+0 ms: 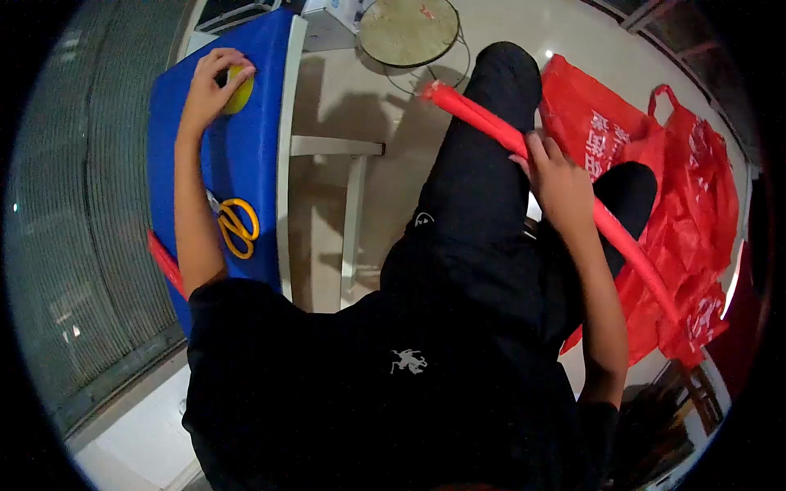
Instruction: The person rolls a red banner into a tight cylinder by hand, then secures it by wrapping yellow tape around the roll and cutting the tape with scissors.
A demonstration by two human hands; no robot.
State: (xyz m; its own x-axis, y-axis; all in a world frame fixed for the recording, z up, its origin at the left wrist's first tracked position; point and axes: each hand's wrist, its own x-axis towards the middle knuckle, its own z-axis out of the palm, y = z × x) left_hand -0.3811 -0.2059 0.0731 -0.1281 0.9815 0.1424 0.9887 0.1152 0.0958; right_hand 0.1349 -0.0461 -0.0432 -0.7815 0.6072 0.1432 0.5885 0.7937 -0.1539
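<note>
My left hand (214,82) reaches over the blue tabletop (260,147), its fingers and thumb closed round a roll of yellow tape (240,96). Part of the roll is hidden under the hand. Across my thighs lies a long, thin red roll (483,119), slightly bent, its far end frayed or crumpled. My right hand (559,176) grips this roll near its middle. Close to my left forearm, scissors with yellow-orange handles (237,229) rest on the tabletop; the forearm partly covers their blades.
Another red piece (166,262) lies at the table's left edge. Large red bags (688,180) with white lettering spread over the floor to my right. A round-topped stool (409,31) and a white box (332,20) stand ahead. A ribbed shutter (90,180) runs along the left.
</note>
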